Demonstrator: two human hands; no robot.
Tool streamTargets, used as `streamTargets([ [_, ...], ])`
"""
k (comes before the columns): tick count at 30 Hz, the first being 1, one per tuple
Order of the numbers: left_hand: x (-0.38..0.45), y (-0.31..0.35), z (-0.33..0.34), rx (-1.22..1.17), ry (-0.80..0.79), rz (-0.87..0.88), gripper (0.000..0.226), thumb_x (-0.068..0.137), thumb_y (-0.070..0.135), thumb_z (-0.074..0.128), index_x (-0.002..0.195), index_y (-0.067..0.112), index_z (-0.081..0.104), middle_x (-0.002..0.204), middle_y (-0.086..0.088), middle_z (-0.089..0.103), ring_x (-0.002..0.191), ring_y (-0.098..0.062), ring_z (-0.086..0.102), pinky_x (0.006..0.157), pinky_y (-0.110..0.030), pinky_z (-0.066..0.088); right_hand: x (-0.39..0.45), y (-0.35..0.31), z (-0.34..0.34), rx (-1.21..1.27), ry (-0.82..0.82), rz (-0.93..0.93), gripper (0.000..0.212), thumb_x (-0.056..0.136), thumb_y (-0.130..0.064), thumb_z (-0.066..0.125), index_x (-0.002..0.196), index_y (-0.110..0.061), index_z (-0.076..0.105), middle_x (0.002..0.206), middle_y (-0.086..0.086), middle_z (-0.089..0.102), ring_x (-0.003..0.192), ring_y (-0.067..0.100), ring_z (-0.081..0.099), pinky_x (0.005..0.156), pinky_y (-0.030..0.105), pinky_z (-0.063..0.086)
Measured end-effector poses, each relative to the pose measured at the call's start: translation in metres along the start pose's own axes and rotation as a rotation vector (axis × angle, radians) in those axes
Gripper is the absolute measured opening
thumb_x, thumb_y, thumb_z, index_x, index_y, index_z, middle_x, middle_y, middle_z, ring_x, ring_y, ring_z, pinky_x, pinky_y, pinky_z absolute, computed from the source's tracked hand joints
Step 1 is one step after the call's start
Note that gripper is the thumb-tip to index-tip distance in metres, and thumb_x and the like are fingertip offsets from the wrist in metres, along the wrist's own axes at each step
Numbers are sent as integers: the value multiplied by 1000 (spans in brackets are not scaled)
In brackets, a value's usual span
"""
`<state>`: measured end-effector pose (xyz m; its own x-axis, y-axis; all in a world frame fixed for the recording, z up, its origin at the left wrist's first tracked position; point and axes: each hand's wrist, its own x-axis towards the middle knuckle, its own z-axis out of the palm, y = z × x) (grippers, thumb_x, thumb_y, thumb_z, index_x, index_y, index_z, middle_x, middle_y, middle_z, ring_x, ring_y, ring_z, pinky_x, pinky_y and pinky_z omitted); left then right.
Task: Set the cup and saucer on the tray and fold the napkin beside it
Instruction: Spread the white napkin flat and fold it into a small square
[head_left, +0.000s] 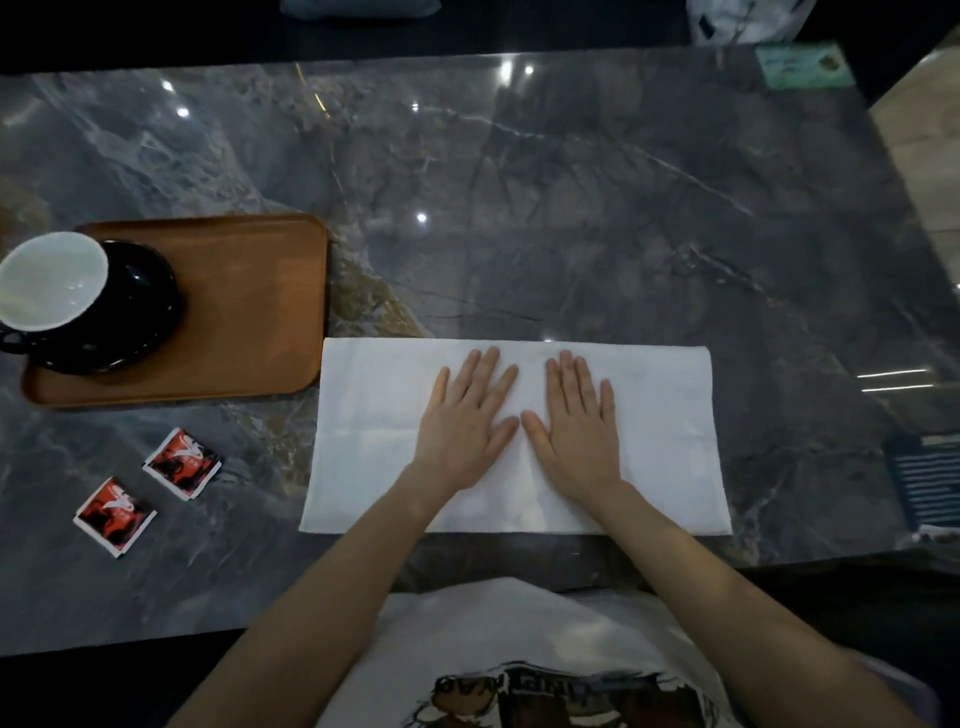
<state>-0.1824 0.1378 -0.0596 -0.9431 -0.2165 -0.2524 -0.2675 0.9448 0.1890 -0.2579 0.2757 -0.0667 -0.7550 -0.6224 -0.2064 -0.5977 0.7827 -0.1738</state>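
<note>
Item: white printed T-shirt (498, 639), nearest the lens, with two bare forearms reaching forward from it.

Item: left hand (462, 421). Fingers (485, 371) straight and slightly spread, palm down, flat on the napkin; nothing gripped. Thumb tip near that of the other hand.

Item: right hand (576, 421). Fingers (571, 376) likewise straight, laid flat on the cloth; nothing gripped. The two hands lie side by side at the napkin's middle.

Item: napkin (665, 447), white, a wide rectangle spread flat on the surface near its front edge (faint crease lines show across it). Its upper left corner lies just beside the tray's near right corner.

Item: tray (249, 312), brown wood, rounded corners, left of the napkin and slightly farther back.

Item: saucer (140, 317), black and glossy, on the left part of the tray.

Item: cup (52, 280), black outside, white inside, standing on the saucer; handle toward the left edge of view.

Item: two red-and-black sachets (182, 464) and (114, 517), on the surface in front of the tray, apart from each other and from the napkin.

Item: surface (571, 208), dark grey marble pattern, polished, with ceiling lights reflected in it.

Item: green card (802, 65), far right corner, print too blurred to read.
</note>
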Motion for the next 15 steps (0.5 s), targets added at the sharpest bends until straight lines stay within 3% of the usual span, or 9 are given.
streamTargets([
  [4,20,-3,1,-13,3,-43,66,85,58,-3,143,29,-11,149,7,-22,136,-13,-24,114,-41,-8,25,7,-7,-33,-4,-49,76,81,-55,-3,147,-15,-5,158,4,-5,137,8,-18,110,33,-18],
  [8,39,-3,-7,-59,19,-93,66,87,51,-1,146,22,-7,155,2,-13,139,-12,-18,112,-39,-12,53,10,-18,-11,0,-89,71,83,-48,-4,147,-16,-4,159,2,-3,136,5,-18,113,33,-16],
  [11,54,3,-18,-126,41,-98,70,82,45,-8,145,17,-7,156,1,-10,142,-13,-14,113,-37,-12,72,-1,-26,85,28,-153,65,88,-42,2,147,-15,4,158,3,4,139,5,-10,114,31,-14],
  [15,68,2,-19,-107,39,-80,64,81,43,-12,140,19,-16,156,2,-12,133,-5,-22,113,-35,-12,85,-12,-25,132,-2,-159,66,87,-44,-1,147,-16,5,158,2,5,145,10,-3,116,34,-9],
])
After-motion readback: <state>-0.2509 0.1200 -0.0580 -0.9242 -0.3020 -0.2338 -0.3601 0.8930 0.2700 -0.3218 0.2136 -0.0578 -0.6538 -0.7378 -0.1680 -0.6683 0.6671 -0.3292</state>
